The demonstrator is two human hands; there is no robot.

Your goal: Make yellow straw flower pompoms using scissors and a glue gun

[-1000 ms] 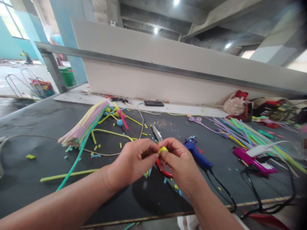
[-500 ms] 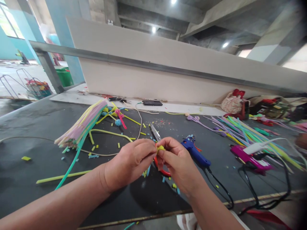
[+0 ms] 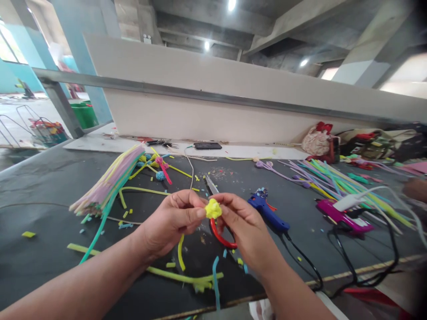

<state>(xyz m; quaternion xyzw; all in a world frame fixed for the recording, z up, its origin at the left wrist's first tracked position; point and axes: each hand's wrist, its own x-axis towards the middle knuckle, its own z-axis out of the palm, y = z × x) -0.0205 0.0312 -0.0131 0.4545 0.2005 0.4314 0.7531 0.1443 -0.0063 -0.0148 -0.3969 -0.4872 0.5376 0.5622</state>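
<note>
Between my two hands, a small fuzzy yellow piece [image 3: 213,209] is pinched above the dark table. My left hand [image 3: 171,218] grips its left side with thumb and index finger. My right hand [image 3: 242,222] pinches its right side. Scissors with red handles [image 3: 223,240] lie beneath my right hand, their blades pointing away. Yellow-green fuzzy stems [image 3: 187,278] and a blue stem [image 3: 216,280] rest below the hands. A bundle of pastel stems [image 3: 111,178] lies to the left.
A blue glue gun [image 3: 269,213] lies right of the hands, a magenta device [image 3: 343,218] with black cables further right. More coloured stems [image 3: 333,178] spread behind it. A phone [image 3: 207,146] lies near the white panel. Part of another person's hand shows at the right edge.
My hands have moved slightly apart and left, so the yellow piece shows more fully. The stems on the table below them are now more visible. The view has shifted a little.
</note>
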